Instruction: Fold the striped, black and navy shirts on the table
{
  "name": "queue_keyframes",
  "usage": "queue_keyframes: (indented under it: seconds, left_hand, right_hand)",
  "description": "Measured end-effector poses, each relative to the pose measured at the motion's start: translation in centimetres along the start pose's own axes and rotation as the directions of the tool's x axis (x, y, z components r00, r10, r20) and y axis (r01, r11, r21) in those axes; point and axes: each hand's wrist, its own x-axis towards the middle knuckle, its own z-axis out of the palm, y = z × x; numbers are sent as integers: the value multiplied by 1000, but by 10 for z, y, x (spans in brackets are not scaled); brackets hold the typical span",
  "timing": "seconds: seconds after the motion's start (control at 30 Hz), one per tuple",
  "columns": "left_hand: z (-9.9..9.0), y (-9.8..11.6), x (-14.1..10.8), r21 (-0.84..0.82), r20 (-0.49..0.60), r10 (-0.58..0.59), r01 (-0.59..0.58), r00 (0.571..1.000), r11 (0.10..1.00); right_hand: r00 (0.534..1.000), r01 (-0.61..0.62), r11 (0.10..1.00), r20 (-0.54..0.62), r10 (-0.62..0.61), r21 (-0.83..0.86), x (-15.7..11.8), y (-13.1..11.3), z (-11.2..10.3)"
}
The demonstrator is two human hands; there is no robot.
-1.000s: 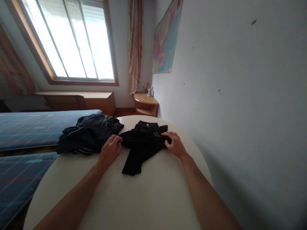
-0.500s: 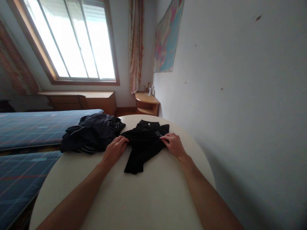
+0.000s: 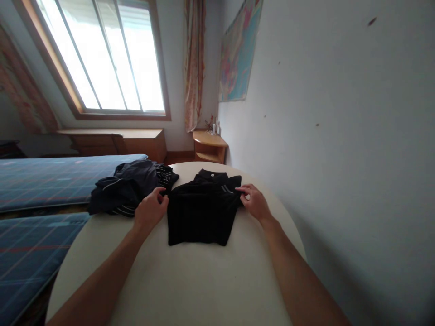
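Note:
A black polo shirt lies on the round table, its collar at the far side and its lower part spread flat toward me. Small grey stripes show near its right shoulder. My left hand is at the shirt's left edge, fingers curved and a little apart from the thumb, with no cloth visible between them. On the other side, my right hand has its index finger stretched over the shirt's right edge, the thumb apart from it. A heap of dark clothes with white stripes lies left of the shirt.
The cream round table stands close to the white wall on the right. Blue plaid mattresses lie to the left. Beyond are a corner shelf, a wooden desk and a bright window.
Both hands have moved apart to the shirt's sides and their pinch has loosened. The shirt's near part, bunched and narrow before, now lies wide and flat.

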Motion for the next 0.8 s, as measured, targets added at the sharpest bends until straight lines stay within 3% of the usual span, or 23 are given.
queue_keyframes:
  seconds: [0.1,0.2,0.3,0.43,0.6,0.8]
  left_hand:
    - [-2,4,-6,126,106,-60,46,993,991]
    - [0,4,-9,137,153,-43,22,987,990]
    - [4,1,-8,51,136,18,-25,991,998]
    - [8,-3,-3,-61,33,46,-44,998,997]
    - [10,-15,5,-126,-48,32,-38,998,991]
    - [15,-37,20,-186,-170,91,-123,981,975]
  right_hand:
    - [977,130,986,158,-146,107,-2,-17,5]
    - [936,190,973,275,-219,129,-6,-28,12]
    - [905,202,973,357,-229,113,-9,-29,17]
    - [888,219,973,399,-229,72,-9,-26,22]
    - [898,224,969,365,-245,100,-6,-22,22]
    - [985,111,984,118,-127,137,-1,-4,3]
